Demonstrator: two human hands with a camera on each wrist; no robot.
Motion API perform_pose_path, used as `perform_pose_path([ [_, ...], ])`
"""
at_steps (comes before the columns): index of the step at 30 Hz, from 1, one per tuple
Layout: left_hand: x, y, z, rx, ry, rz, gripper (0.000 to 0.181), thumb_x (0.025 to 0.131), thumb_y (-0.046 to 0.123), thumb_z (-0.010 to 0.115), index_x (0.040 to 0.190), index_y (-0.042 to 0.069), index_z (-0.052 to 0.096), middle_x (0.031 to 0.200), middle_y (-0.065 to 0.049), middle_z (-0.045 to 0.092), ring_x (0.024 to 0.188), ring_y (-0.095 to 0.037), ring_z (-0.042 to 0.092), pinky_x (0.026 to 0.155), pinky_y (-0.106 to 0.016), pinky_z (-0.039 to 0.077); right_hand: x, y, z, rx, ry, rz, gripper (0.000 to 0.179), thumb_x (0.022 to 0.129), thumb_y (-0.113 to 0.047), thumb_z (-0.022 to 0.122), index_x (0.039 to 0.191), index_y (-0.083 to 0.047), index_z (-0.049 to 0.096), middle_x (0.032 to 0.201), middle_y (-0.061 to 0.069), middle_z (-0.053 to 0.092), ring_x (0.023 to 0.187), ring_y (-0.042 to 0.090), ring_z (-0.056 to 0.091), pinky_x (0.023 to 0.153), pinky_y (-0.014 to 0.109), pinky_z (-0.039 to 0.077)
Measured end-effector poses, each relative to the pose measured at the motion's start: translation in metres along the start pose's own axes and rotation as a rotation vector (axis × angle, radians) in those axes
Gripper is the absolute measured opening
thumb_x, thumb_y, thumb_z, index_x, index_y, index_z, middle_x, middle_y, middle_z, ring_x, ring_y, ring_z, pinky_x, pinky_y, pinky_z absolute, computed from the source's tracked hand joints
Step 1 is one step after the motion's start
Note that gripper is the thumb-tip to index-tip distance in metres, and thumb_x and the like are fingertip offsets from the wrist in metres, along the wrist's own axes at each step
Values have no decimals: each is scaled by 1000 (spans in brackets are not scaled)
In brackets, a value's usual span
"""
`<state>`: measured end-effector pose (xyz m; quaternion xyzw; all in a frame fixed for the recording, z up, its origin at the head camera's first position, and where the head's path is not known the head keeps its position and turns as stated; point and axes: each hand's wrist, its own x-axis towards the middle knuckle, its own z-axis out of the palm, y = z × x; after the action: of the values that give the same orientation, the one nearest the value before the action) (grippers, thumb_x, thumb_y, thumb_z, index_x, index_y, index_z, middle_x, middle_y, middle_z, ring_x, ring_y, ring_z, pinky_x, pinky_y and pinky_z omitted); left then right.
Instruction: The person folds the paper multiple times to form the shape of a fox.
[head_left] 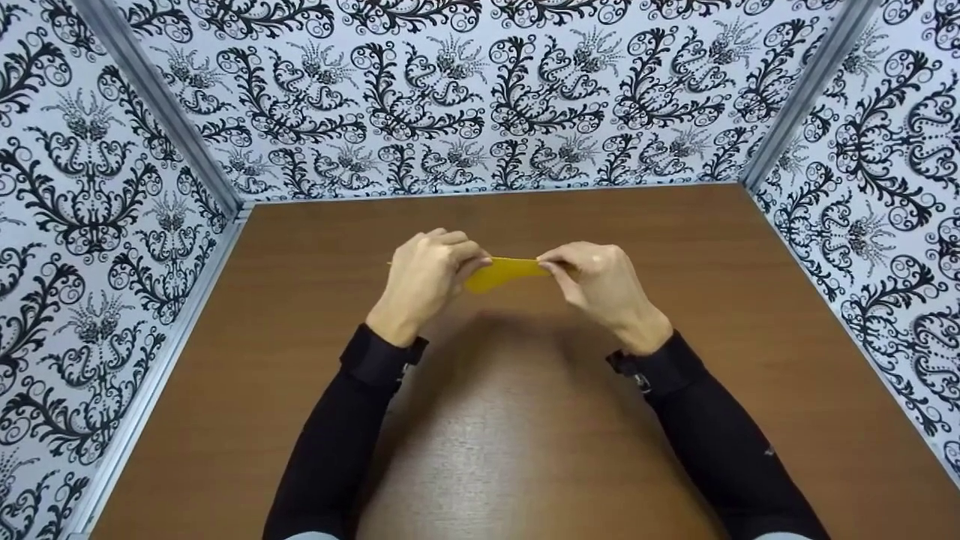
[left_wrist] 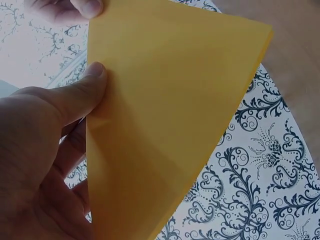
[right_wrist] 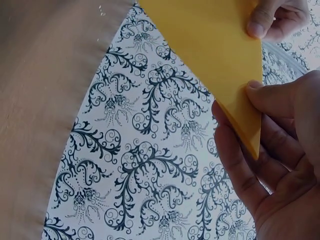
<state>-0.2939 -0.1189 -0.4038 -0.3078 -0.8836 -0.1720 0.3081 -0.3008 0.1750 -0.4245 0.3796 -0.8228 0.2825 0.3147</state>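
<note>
so the yellow paper point(head_left: 501, 273) is up over the table point(head_left: 480, 457), left hand point(head_left: 429, 276) pinching the end toward the table's left side, right hand point(head_left: 601, 285) pinching the other; looks folded already, can't tell what remains

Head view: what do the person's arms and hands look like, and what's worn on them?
The left hand and right hand are ungloved. The left sleeve and right sleeve are long and black; the right one has a small pale mark. A dark left wristband and right wristband each show a small shiny piece on the inner side.
</note>
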Motion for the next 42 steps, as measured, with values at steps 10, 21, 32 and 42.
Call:
perform_pose_path([
  [10,0,-7,-7,-12,12,-48,18,109,35,82,108,21,93,101,5,89,89,-24,81,76,-45,66,3,7,-11,-16,6,27,10,104,-4,87,113,0,89,105,16,90,91,32,89,82,42,74],
  [21,-1,-14,-10,7,21,-80,16,110,33,82,109,22,93,103,4,89,91,-24,81,79,-45,67,1,18,-18,-27,34,73,9,103,-3,88,112,-1,89,103,16,90,86,30,87,79,43,73],
  [32,-3,-20,-7,33,29,-95,21,110,35,81,107,18,92,102,1,89,89,-26,82,78,-46,69,0,26,-29,-67,77,121,8,105,-3,85,112,1,87,104,18,89,85,30,85,79,44,72],
  [42,-2,-14,0,43,15,-71,21,110,35,82,108,17,93,101,1,88,88,-24,82,75,-44,67,4,17,-26,-58,121,95,10,108,-9,84,115,-1,87,107,14,87,97,30,83,91,40,68],
])
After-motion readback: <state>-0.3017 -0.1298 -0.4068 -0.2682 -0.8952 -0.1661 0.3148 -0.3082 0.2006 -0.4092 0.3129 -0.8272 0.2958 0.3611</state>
